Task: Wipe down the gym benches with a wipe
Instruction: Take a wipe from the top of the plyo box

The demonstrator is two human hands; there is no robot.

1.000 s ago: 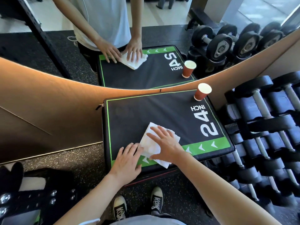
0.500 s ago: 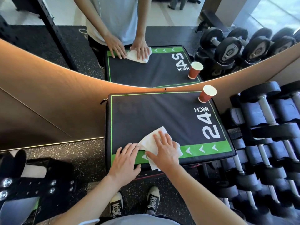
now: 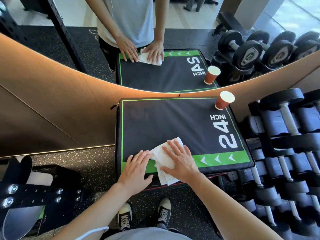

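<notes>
White wipe [image 3: 163,159] pinned flat under open right hand [image 3: 180,163] at near green edge; left hand [image 3: 136,168] open, alongside. Unwiped black table [image 3: 166,122] extends forward.

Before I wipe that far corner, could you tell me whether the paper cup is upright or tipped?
Upright: the paper cup stands on its base at the box's far right corner, open rim up.

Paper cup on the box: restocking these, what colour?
Reddish-brown outside, pale inside, on the paper cup; head view.
</notes>
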